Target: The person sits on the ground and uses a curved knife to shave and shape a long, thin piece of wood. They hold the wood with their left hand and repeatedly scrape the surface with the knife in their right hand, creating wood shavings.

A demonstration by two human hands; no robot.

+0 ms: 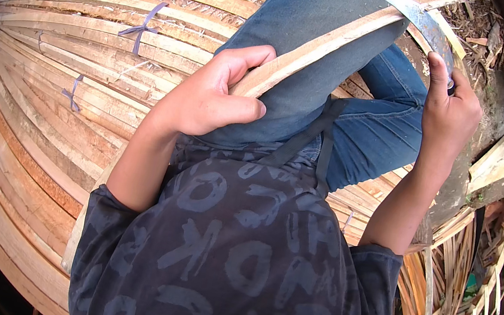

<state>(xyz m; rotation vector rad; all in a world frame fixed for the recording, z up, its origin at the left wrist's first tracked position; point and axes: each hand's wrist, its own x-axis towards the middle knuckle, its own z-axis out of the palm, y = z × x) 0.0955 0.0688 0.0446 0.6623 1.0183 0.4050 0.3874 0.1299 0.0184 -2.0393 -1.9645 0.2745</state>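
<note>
My left hand [210,89] holds the near end of a long wooden strip [327,48], with its thumb and forefinger on either side of the wood. The strip slants up to the right across the thigh of my blue jeans [293,14]. At the upper right my right hand [453,109] is closed round the handle of a knife, its thumb raised along the back. The broad, curved knife blade [429,29] lies over the far part of the strip, its tip pointing left. Most of the handle is hidden in my fist.
Bundles of long wooden strips [81,34], bound with purplish ties [139,28], lie on the left. Wood shavings and chips [487,43] litter the ground at the upper right. A slatted wooden rack [491,304] and thin split pieces [433,295] are at the lower right.
</note>
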